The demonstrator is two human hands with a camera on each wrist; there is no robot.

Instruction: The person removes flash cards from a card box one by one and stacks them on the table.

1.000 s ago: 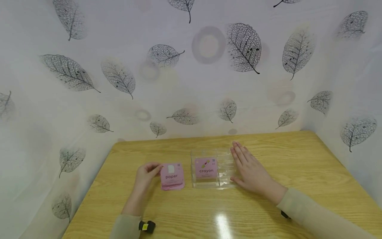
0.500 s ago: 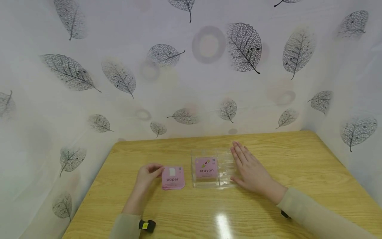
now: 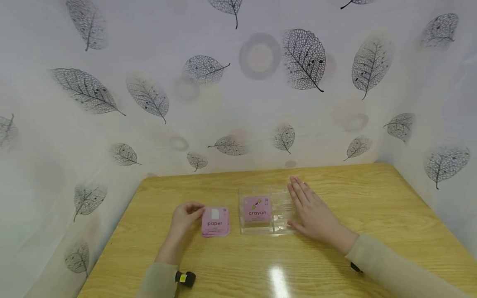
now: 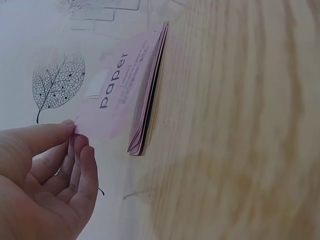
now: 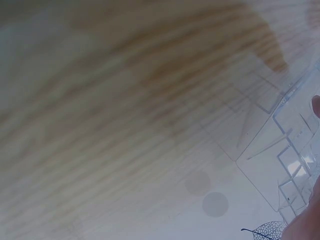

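Observation:
My left hand (image 3: 182, 219) pinches the upper left corner of a pink card marked "paper" (image 3: 215, 216) between thumb and fingertips. In the left wrist view that card (image 4: 107, 95) slants up from a stack of pink cards (image 4: 149, 100), its held corner raised above them. To the right stands a clear plastic tray (image 3: 257, 231) with compartments. A pink card marked "crayon" (image 3: 257, 207) lies in its left compartment. My right hand (image 3: 314, 211) rests along the tray's right side, fingers straight. In the right wrist view only a bit of that hand (image 5: 306, 217) shows.
A wooden table (image 3: 231, 265) carries everything, with bare wood in front of the tray and on both sides. A pale cloth with printed leaves (image 3: 257, 103) hangs behind and beside it. A dark wrist camera (image 3: 186, 279) sits at the left cuff.
The paper card has come down and towards me, nearer to the stack beneath, and my left hand keeps its corner pinched. My right hand and the tray have stayed put.

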